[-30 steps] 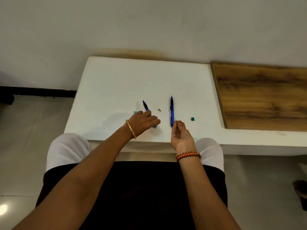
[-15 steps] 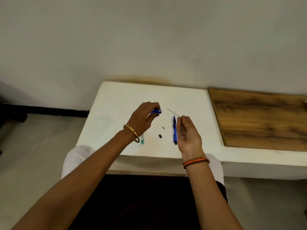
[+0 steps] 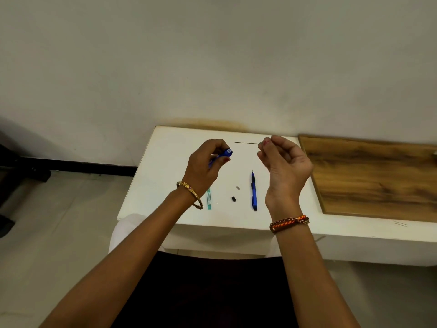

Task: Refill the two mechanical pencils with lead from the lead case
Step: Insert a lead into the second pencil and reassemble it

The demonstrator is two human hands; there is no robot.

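1. The left hand [image 3: 204,165] is raised above the white counter [image 3: 165,166]. Its fingers [image 3: 218,144] are curled and pressed around a blue mechanical pencil [image 3: 226,152], whose open rear end points toward the right hand.
2. The right hand [image 3: 287,166] is raised too, over the counter's far edge. Its thumb and forefinger pinch one end of a thin lead [image 3: 247,143], which lies level and points left toward the held pencil's end; a gap separates the two.
3. The second blue pencil [image 3: 253,190] lies on the counter between the wrists, its tip toward the far edge.
4. The green lead case [image 3: 209,199] lies near the front edge, just beside the left wrist's gold bangle [image 3: 190,194].
5. Between the case and the lying pencil sit a small black cap [image 3: 234,199] and a small grey piece [image 3: 238,187], apart from each other.
6. A braided orange band [image 3: 289,222] circles the right wrist.
7. A wooden board [image 3: 378,176] covers the counter's right part.
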